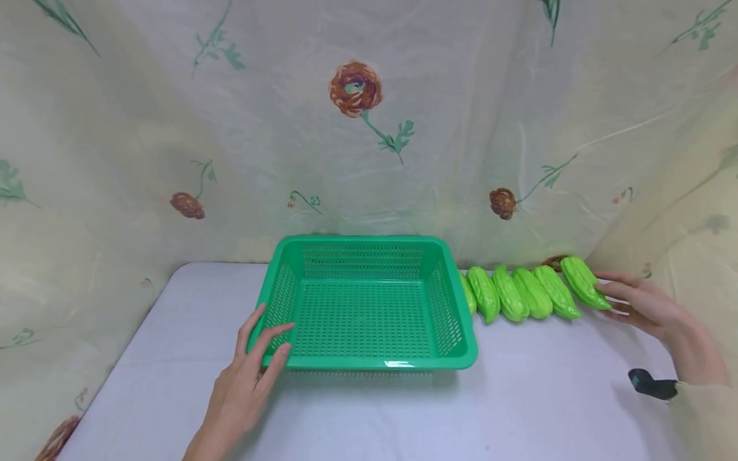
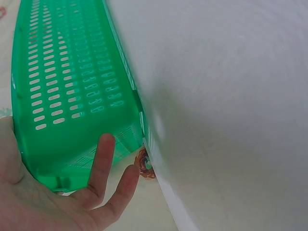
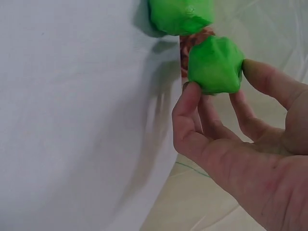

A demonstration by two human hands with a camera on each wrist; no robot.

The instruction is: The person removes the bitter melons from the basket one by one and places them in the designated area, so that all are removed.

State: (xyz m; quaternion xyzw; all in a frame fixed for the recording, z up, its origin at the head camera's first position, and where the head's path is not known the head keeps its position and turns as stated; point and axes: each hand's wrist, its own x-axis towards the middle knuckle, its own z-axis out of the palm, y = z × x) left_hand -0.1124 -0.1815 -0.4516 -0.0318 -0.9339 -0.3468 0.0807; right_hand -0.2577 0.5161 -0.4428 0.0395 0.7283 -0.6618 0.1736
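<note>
A light green, bumpy bitter melon (image 1: pixel 585 282) is pinched in my right hand (image 1: pixel 648 304) at the right end of a row of several similar bitter melons (image 1: pixel 510 294). In the right wrist view, thumb and fingertips grip the end of that bitter melon (image 3: pixel 215 65), with another one (image 3: pixel 180 14) close beyond it. A green perforated plastic basket (image 1: pixel 380 363) stands left of the row, its inside bare. My left hand (image 1: pixel 245 378) lies at the basket's front left corner, fingers spread and fairly straight over the rim. From the left wrist, the extended fingers (image 2: pixel 102 163) show beside the basket's corner.
A white-covered table (image 1: pixel 369 416) bears everything. Flower-printed cloth (image 1: pixel 259 128) hangs behind it and along both sides. The basket partly hides the leftmost bitter melon (image 1: pixel 468 294). A black strap (image 1: pixel 653 384) sits at the right wrist.
</note>
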